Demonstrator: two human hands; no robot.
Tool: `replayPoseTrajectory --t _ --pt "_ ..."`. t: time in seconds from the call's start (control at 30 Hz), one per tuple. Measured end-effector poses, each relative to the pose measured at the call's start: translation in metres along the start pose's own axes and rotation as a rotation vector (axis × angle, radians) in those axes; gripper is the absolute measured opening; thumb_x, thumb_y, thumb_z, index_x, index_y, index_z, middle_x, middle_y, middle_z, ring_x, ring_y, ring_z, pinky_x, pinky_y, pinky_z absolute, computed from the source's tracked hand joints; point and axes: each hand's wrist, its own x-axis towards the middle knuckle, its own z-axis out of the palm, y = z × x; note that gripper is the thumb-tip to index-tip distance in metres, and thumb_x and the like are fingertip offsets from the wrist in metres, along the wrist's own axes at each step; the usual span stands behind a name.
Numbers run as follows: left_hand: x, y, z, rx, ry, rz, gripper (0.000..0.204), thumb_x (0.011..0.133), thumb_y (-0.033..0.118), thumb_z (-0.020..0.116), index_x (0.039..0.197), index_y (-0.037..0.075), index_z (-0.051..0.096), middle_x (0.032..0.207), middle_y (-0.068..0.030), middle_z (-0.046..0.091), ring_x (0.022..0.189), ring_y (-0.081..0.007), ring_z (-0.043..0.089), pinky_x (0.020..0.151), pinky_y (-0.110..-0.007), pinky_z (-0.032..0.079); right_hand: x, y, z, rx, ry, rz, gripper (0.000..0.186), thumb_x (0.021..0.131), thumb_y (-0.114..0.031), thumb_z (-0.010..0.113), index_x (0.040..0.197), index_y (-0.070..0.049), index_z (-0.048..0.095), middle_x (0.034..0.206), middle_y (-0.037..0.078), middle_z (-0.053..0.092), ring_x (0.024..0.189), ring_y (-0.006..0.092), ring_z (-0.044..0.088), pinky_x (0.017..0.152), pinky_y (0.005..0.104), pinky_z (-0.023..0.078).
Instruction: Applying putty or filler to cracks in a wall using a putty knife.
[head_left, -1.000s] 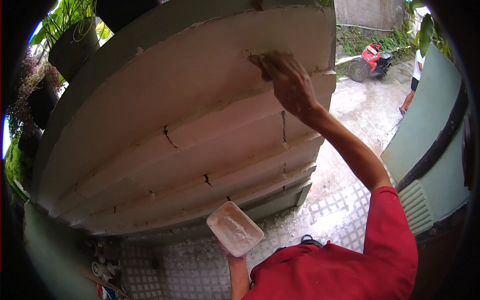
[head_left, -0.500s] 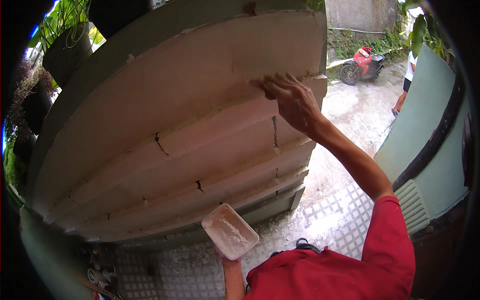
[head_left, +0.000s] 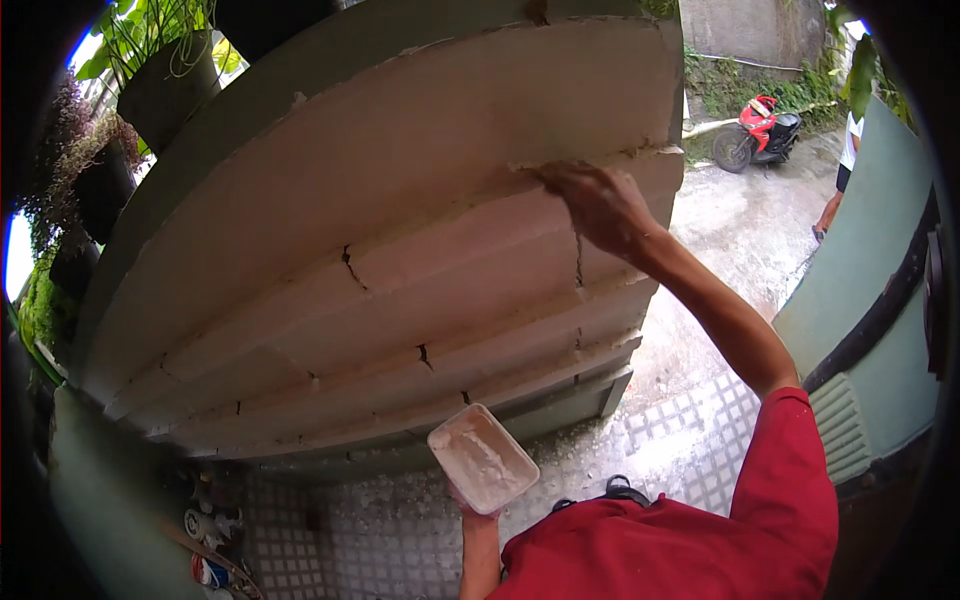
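From the head view, you stood close to a big white wall (head_left: 380, 190) made of stepped ledges, one under the other. Dark cracks (head_left: 350, 268) ran down through the ledges in a few spots.

Your right hand (head_left: 600, 205) was up high, pressed against the edge of an upper ledge. The fingers were curled in and touching the wall. I could not tell if they held something small, because the hand hid it. Your arm in its red sleeve (head_left: 790, 480) stretched up from the low right.

Your left hand (head_left: 468, 505) was down low, just in front of your red shirt. It gripped a small white tub (head_left: 483, 458) from underneath. The tub was tilted, so its open top showed, and it had white paste smeared inside. It hung in the air near the bottom ledges, not touching them.

The floor (head_left: 690, 430) under you had little square tiles with white bits scattered on it. Some small cans (head_left: 205, 560) sat on the floor at the low left. Green plants in dark pots (head_left: 150, 90) sat on top at the left. A red scooter (head_left: 757, 130) was parked far off at the top right, and another person (head_left: 845, 170) stood near it by a green gate (head_left: 860, 300)
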Motion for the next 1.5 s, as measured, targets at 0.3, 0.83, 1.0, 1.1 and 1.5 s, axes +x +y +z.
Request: replayPoseTrajectory --t 0.3,0.83,1.0,1.1,1.5 --pt "0.012 0.006 0.014 0.119 -0.04 0.05 0.061 0.094 0.055 0.046 0.143 0.02 0.043 0.142 -0.0044 0.05 0.128 -0.031 0.05 0.105 -0.053 0.043 0.024 0.056 -0.031 -0.058 0.609 0.461 0.027 0.099 -0.026 0.052 0.115 -0.012 0.069 0.092 0.023 0.067 0.086 0.0394 0.068 0.072 0.0485 0.053" --pt "0.005 0.017 -0.016 -0.116 0.113 0.115 0.061 0.093 0.057 0.043 0.139 0.018 0.047 0.132 -0.0117 0.055 0.12 -0.0379 0.053 0.101 -0.058 0.042 0.051 -0.033 0.012 -0.091 0.451 0.142 0.027 0.096 -0.013 0.047 0.115 -0.013 0.065 0.076 0.022 0.065 0.072 0.0403 0.067 0.06 0.0506 0.053" --pt "0.021 0.015 -0.034 -0.075 0.131 0.114 0.062 0.093 0.059 0.042 0.138 0.017 0.048 0.13 -0.0124 0.056 0.119 -0.0375 0.054 0.1 -0.058 0.043 0.063 0.026 -0.057 -0.035 0.731 0.381 0.027 0.1 -0.024 0.047 0.099 -0.014 0.072 0.074 0.02 0.066 0.066 0.0389 0.068 0.055 0.0496 0.052" --pt "0.052 0.012 -0.055 -0.161 -1.273 0.164 0.059 0.096 0.057 0.04 0.143 0.022 0.043 0.143 -0.0019 0.048 0.13 -0.0285 0.047 0.106 -0.05 0.042 0.078 0.043 -0.033 -0.074 0.785 0.295 0.027 0.096 -0.026 0.05 0.098 -0.013 0.074 0.071 0.019 0.066 0.063 0.0366 0.068 0.052 0.0477 0.052" --pt "0.0 0.015 -0.02 -0.008 0.123 0.115 0.063 0.093 0.06 0.043 0.139 0.016 0.047 0.129 -0.0148 0.058 0.115 -0.0394 0.056 0.099 -0.06 0.043 0.074 -0.032 -0.028 -0.25 0.267 0.312 0.026 0.097 -0.017 0.048 0.114 -0.012 0.067 0.078 0.023 0.067 0.067 0.038 0.068 0.06 0.0478 0.054"
